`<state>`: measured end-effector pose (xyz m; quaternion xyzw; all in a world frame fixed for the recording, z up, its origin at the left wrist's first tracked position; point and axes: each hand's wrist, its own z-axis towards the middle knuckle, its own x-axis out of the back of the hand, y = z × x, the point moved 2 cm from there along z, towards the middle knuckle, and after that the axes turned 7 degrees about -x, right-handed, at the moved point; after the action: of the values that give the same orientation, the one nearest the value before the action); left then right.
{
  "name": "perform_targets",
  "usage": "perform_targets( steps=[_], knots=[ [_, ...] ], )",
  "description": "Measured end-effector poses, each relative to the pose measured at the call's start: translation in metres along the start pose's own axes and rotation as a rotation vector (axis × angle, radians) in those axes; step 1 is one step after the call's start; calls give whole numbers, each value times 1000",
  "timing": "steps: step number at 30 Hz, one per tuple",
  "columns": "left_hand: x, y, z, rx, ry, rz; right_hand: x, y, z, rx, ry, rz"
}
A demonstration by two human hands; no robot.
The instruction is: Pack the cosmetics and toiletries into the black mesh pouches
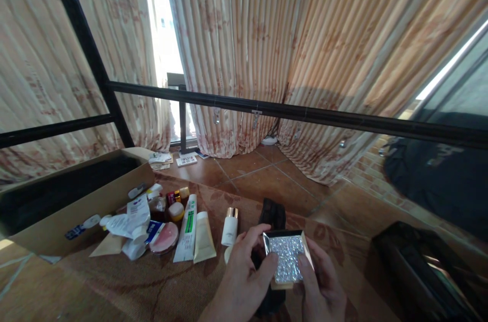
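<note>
Both hands grip a small square compact case (286, 259) with a silver glitter lid and a shiny gold rim. My left hand (247, 274) is closed around its left side, thumb on the glitter. From the right side my right hand (324, 279) holds it too, thumb pressed on the lid. Just left of the hands stands a white bottle with a gold cap (230, 226). A beige tube (204, 238) and a white-and-green tube (187, 230) lie further left. Under and behind the hands is a black object (271, 214), mostly hidden.
A pile of tubes and jars, with a pink round container (164, 237), lies beside a long cardboard box (80, 200). A black bag (423, 266) sits at right on the brown mat (145, 286). A black metal frame bar (305, 111) crosses before the curtains.
</note>
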<state>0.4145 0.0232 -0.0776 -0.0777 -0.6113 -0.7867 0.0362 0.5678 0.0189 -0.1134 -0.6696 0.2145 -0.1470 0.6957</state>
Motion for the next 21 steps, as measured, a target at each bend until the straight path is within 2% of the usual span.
perform_targets(
  steps=[8,13,21],
  knots=[
    [2,8,5,16,25,-164,-3,-4,-4,7,-11,67],
    [6,12,7,31,61,-133,-4,-1,-2,-4,-88,103],
    [6,8,4,-21,20,-82,-3,-1,-1,-9,-49,122]
  ],
)
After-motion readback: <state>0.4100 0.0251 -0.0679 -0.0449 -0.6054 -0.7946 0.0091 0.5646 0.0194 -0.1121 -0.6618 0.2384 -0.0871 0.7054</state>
